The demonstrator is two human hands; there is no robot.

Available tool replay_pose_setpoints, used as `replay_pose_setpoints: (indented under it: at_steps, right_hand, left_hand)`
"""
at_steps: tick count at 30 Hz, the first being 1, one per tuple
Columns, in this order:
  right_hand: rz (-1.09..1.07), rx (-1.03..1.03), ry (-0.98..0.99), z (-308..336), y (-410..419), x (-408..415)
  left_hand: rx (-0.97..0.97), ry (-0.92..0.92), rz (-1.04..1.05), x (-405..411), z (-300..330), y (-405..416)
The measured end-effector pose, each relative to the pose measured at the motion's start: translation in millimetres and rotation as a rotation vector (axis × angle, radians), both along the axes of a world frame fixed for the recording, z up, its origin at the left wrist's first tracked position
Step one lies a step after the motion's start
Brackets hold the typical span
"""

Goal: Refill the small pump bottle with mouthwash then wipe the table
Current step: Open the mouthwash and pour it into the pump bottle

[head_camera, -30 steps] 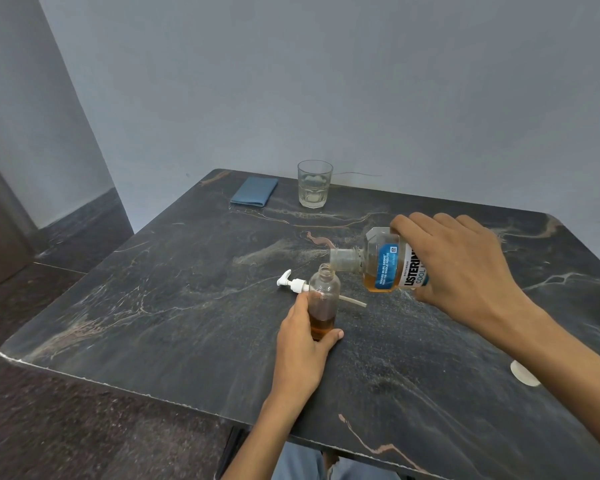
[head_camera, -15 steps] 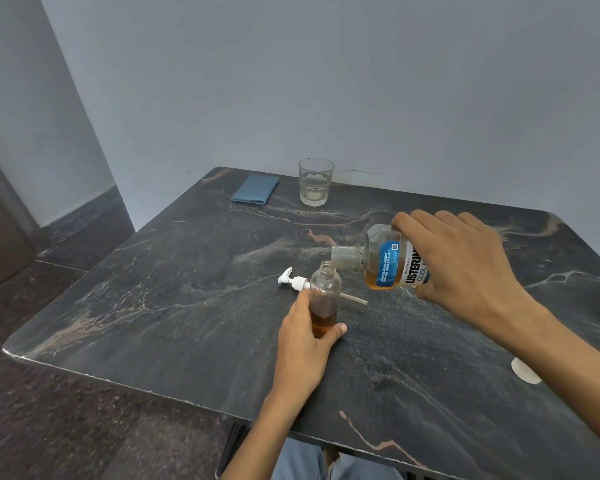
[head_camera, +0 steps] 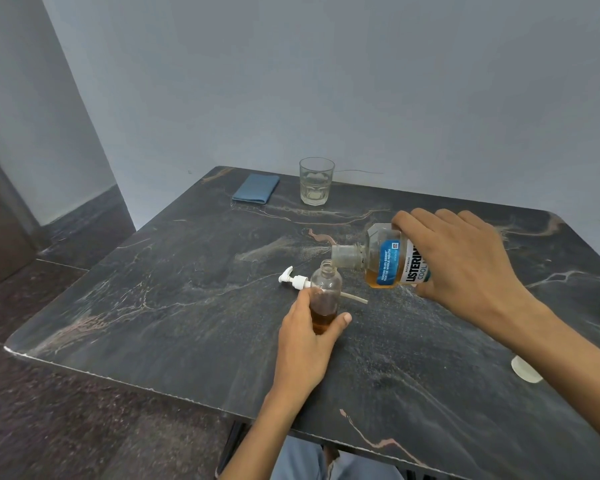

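A small clear pump bottle point(head_camera: 326, 289) stands upright and uncapped on the dark marble table point(head_camera: 187, 306), its lower part filled with amber liquid. My left hand point(head_camera: 309, 337) grips its base. My right hand point(head_camera: 465, 268) holds the mouthwash bottle point(head_camera: 385, 261) tipped on its side, its open neck right at the small bottle's mouth. The white pump head point(head_camera: 293, 280) with its tube lies on the table just behind the small bottle. A folded blue cloth point(head_camera: 256, 189) lies at the far edge.
A drinking glass point(head_camera: 316, 181) with a little clear liquid stands at the far edge, right of the cloth. A white cap point(head_camera: 525, 370) lies near the right, partly behind my right forearm. The table's front edge is close to my body.
The mouthwash bottle has stayed tipped over the small bottle's mouth. The amber level in the small bottle looks slightly higher. Both hands have held their places.
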State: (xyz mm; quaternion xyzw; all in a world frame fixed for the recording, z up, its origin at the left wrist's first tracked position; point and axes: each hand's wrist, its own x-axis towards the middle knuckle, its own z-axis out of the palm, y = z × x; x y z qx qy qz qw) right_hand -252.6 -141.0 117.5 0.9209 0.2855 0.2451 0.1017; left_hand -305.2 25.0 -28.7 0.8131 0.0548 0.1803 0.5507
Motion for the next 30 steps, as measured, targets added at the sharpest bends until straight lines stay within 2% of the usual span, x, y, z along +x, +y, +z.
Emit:
replay_pose_setpoints:
  at_steps: [30]
  right_hand:
    - [-0.034, -0.040, 0.020, 3.0, 1.8, -2.0]
  left_hand:
    - [0.021, -0.013, 0.006, -0.4, 0.5, 0.1]
